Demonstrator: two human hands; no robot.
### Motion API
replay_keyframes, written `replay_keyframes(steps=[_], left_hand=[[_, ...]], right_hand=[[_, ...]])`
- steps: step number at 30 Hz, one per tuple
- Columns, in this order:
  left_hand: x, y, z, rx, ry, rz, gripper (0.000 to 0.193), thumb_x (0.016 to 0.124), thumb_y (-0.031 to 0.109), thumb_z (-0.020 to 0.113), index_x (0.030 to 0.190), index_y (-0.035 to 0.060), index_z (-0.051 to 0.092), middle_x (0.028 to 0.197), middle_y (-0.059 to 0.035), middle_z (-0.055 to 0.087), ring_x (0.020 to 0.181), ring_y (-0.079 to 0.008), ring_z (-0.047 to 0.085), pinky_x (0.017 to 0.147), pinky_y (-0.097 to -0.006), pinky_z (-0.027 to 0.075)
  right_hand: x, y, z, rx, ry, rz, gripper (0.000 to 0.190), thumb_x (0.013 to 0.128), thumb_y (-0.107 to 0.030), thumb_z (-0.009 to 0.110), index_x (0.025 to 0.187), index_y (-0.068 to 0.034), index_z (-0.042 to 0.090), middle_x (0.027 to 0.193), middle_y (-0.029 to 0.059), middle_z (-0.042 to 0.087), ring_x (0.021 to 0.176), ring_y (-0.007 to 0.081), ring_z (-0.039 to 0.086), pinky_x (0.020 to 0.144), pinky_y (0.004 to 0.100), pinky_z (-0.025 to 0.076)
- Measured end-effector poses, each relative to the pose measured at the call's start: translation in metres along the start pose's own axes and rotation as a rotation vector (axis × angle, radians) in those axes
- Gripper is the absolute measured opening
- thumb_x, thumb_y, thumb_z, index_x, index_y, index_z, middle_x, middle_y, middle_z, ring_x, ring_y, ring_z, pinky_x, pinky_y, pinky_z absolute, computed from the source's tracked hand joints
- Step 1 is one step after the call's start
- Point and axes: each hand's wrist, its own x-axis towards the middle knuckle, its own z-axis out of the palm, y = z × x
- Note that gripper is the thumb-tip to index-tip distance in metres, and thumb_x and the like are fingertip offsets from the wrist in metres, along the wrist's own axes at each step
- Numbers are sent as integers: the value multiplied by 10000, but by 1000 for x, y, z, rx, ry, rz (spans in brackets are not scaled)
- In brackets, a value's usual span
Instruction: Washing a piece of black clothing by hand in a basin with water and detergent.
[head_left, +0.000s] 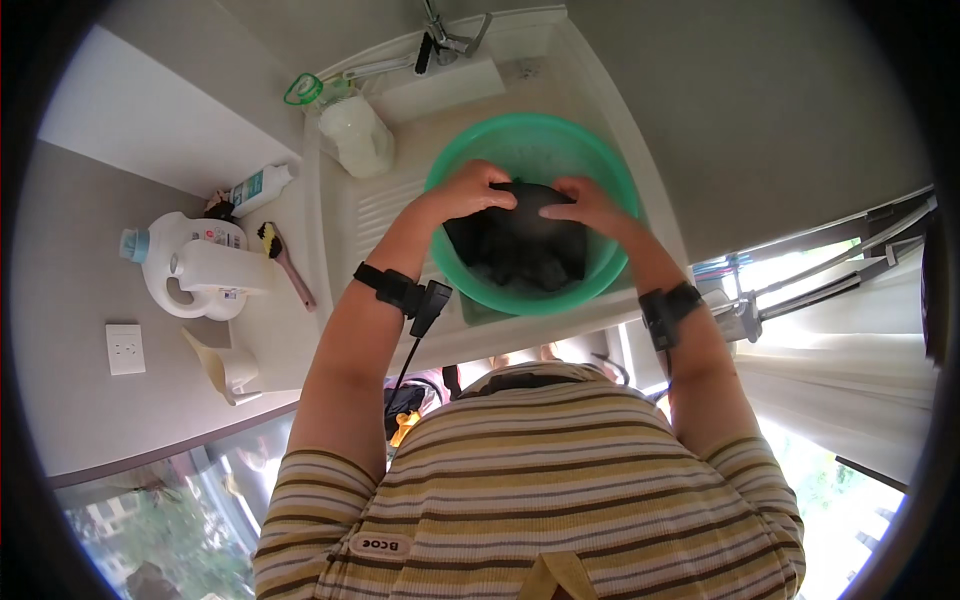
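Note:
Both my hands grip a wet black cloth garment (525, 240) over a green plastic basin (544, 304). My left hand (476, 187) pinches its upper left edge, the thumb lying on top. On the upper right edge, the thumb and fingers of my right hand (581, 202) clasp the fabric. Between the two hands the cloth is spread, and its lower part hangs bunched in the basin. Cloudy, sudsy water (525, 150) shows behind it. What kind of garment it is, I cannot tell.
The basin stands in a white laundry sink (420, 150) with a ribbed washboard (386, 217). A chrome faucet (450, 45) is at the back. Left are a clear jug (356, 135), a scrub brush (285, 262), white detergent bottles (199, 225) and a cream scoop (225, 367).

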Motion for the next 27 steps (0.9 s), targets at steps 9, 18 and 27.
replay_keyframes(steps=[9, 18, 27], left_hand=[[-5, -29, -7, -151, 130, 92, 200, 767, 83, 635, 947, 2, 599, 777, -52, 503, 770, -115, 498, 680, -303, 417], [16, -8, 58, 485, 714, -137, 230, 847, 231, 615, 978, 47, 659, 891, -194, 675, 827, -383, 646, 731, -498, 503], [33, 20, 95, 421, 837, -20, 371, 957, 348, 521, 751, 53, 614, 699, -189, 625, 641, -398, 597, 569, -500, 451]], right_hand=[[0, 3, 9, 334, 338, 46, 315, 788, -123, 654, 1067, 22, 634, 932, 76, 636, 852, 175, 592, 816, 315, 470], [33, -11, 48, 740, 460, 219, 266, 883, -222, 599, 1084, -48, 618, 960, 68, 577, 914, 168, 545, 809, 275, 447], [57, -6, 79, 1008, 569, 220, 236, 969, -287, 513, 963, -69, 604, 931, 54, 599, 874, 196, 569, 768, 350, 463]])
